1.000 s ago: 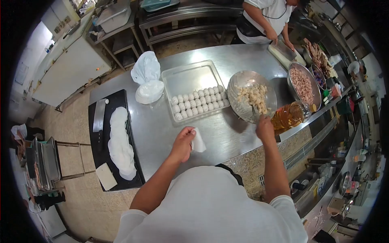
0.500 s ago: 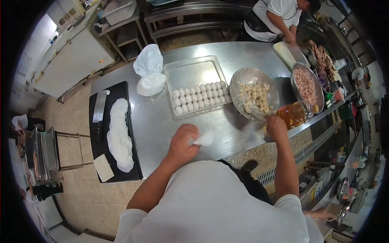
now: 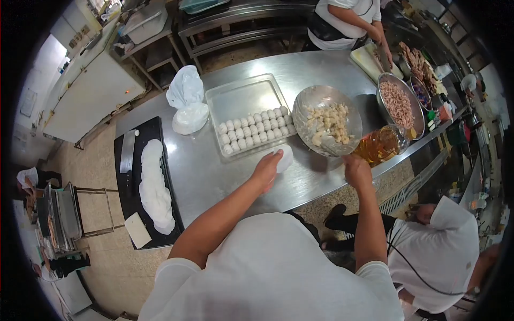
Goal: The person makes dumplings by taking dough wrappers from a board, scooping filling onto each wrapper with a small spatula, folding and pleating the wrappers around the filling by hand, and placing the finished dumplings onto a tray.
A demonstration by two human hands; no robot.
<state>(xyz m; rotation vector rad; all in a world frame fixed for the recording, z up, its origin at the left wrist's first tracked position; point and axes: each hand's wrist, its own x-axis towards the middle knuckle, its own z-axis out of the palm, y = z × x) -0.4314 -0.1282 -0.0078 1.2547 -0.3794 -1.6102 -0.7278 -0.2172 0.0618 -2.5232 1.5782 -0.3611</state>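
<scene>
My left hand (image 3: 267, 171) is closed on a round white dough wrapper (image 3: 286, 159), held above the table just in front of the tray. My right hand (image 3: 357, 172) grips a thin utensil at the near rim of a metal bowl (image 3: 303, 131); the fingers hide most of the tool. Chunky pale filling (image 3: 333, 122) lies in that bowl. To its left, a shallow rectangular tray (image 3: 243, 92) carries rows of small white pleated dough balls (image 3: 256, 131). A jar of amber liquid (image 3: 379, 145) stands beside my right hand.
On the left, a black board (image 3: 127, 199) bears a cleaver (image 3: 127, 152), a long dough roll (image 3: 154, 187) and a white block (image 3: 137, 230). A plastic bag (image 3: 185, 88) sits behind. Minced meat (image 3: 397, 104) fills another bowl. Co-workers stand across the table (image 3: 342, 24) and at right (image 3: 436, 251).
My left hand has moved forward and right with the wrapper, toward the tray and bowl. My right hand stays near the bowl's rim. A co-worker has come into view at the lower right.
</scene>
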